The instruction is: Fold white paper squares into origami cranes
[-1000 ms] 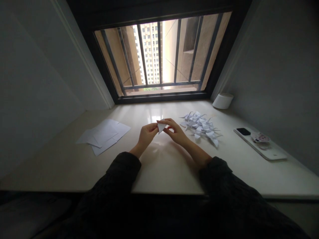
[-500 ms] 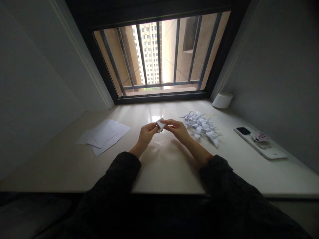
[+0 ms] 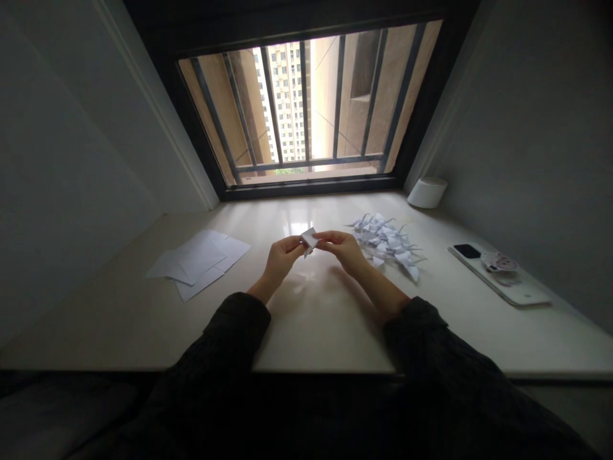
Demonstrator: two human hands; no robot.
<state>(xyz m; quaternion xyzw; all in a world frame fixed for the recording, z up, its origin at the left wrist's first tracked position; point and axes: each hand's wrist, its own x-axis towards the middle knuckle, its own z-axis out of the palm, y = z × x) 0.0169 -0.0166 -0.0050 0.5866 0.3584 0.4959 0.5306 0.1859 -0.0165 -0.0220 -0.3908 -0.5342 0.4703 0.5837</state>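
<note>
A small folded piece of white paper (image 3: 309,239) is held just above the pale table (image 3: 316,319) in the middle of the head view. My left hand (image 3: 282,257) pinches its left side, fingers closed on it. My right hand (image 3: 343,248) pinches its right side, fingers also closed. Both arms wear dark sleeves. A heap of several folded white paper cranes (image 3: 387,246) lies just right of my right hand. A few flat white paper sheets (image 3: 198,260) lie to the left of my left hand.
A white phone (image 3: 500,281) with a round sticker lies at the right of the table. A white round container (image 3: 427,192) stands at the back right corner. A barred window (image 3: 306,108) runs along the far edge; grey walls close in both sides.
The folded paper has been turned and squeezed smaller between my fingers. My right hand has shifted slightly up and away from me; my left hand has barely moved.
</note>
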